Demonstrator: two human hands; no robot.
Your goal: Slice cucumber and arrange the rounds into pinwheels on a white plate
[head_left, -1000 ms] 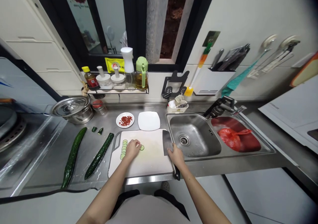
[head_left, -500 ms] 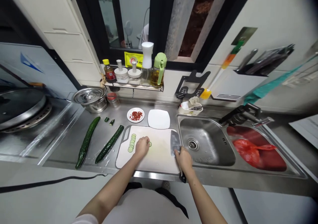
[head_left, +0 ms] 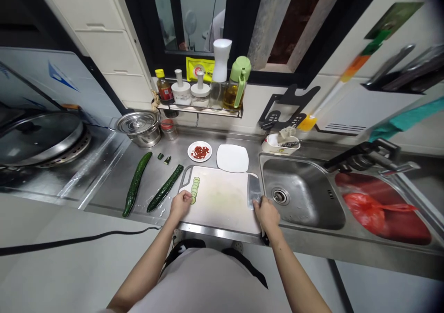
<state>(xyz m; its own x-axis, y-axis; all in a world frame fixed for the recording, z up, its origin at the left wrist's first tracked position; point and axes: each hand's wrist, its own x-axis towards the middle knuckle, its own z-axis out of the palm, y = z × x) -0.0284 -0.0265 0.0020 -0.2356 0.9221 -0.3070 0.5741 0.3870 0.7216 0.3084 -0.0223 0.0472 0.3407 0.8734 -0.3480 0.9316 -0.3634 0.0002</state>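
My left hand [head_left: 181, 203] is at the left side of the white cutting board [head_left: 222, 211], its fingers pinched on a cucumber slice [head_left: 193, 200] at the near end of a row of overlapping cucumber slices [head_left: 195, 186]. Around the handle of a kitchen knife [head_left: 254, 190] my right hand [head_left: 267, 213] is closed. The broad blade lies on the right edge of the board. Left of the board are a long cucumber [head_left: 165, 189] with a cut end and another whole cucumber [head_left: 138, 184]. Two small cucumber ends [head_left: 167, 159] lie behind them.
Behind the board stand a plate of chopped red pieces [head_left: 200, 152] and a white square plate [head_left: 232, 158]. The sink [head_left: 305, 197] is on the right, with a red bag [head_left: 366, 211] beyond. A lidded pot [head_left: 138, 128] and the stove pan [head_left: 38, 137] are left.
My left hand has moved left across the board with the cucumber slice, from the middle to the row's near end. My right hand stays on the knife. The camera view has shifted.
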